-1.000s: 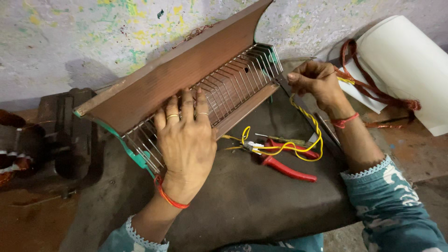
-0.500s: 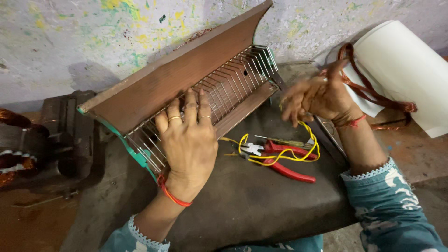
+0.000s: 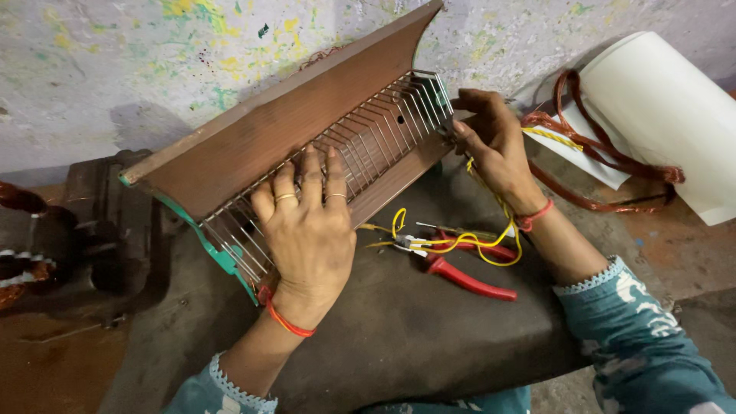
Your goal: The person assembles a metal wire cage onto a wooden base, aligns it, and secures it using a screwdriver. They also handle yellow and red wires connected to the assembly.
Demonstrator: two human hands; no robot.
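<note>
My left hand (image 3: 310, 230) lies flat, fingers spread, on the wire grille of the long brown metal heater casing (image 3: 307, 130) that rests tilted on the dark bench (image 3: 399, 337). My right hand (image 3: 491, 142) pinches the grille's far end. Red-handled pliers (image 3: 460, 272) and yellow wire (image 3: 468, 241) lie just beside.

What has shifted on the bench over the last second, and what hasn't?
The right hand drew back from the grille's far end half a second ago, then returned; its fingertips now pinch there, yellow wire trailing from it. The left hand stayed flat on the wire grille. The red-handled pliers and white roll did not move.
</note>
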